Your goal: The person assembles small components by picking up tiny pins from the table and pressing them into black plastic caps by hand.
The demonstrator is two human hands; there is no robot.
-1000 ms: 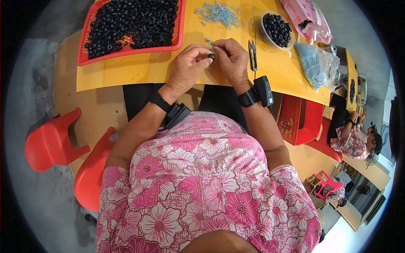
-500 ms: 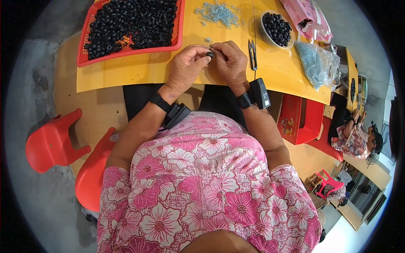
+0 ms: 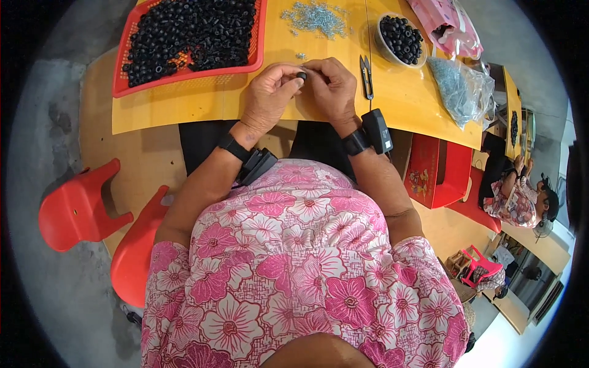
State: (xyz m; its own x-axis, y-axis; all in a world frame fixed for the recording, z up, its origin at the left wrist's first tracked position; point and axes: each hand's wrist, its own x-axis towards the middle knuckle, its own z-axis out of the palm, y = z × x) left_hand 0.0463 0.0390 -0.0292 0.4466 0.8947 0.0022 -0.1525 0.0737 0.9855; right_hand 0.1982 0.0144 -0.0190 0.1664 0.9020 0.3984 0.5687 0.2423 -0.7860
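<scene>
I hold one small black ring (image 3: 301, 75) pinched between both hands, just above the yellow counter (image 3: 184, 104) and a little below the near edge of the red tray (image 3: 261, 43). My left hand (image 3: 269, 95) has thumb and forefinger clamped together on the ring; my right hand (image 3: 331, 86) closes its fingertips on the same piece from the other side, and I cannot tell what else it pinches there.

Procedure, as I judge it: keep the ring steady with the left fingers, work only with the right fingertips, and stay low over the counter so a dropped part lands close.

Right of the ring lie the thread snips (image 3: 367, 76). Beyond it sits a scatter of small clear-blue parts (image 3: 316, 17); further right stands a bowl of black rings (image 3: 400, 37). The tray carries a heap of black rings (image 3: 190, 30).
</scene>
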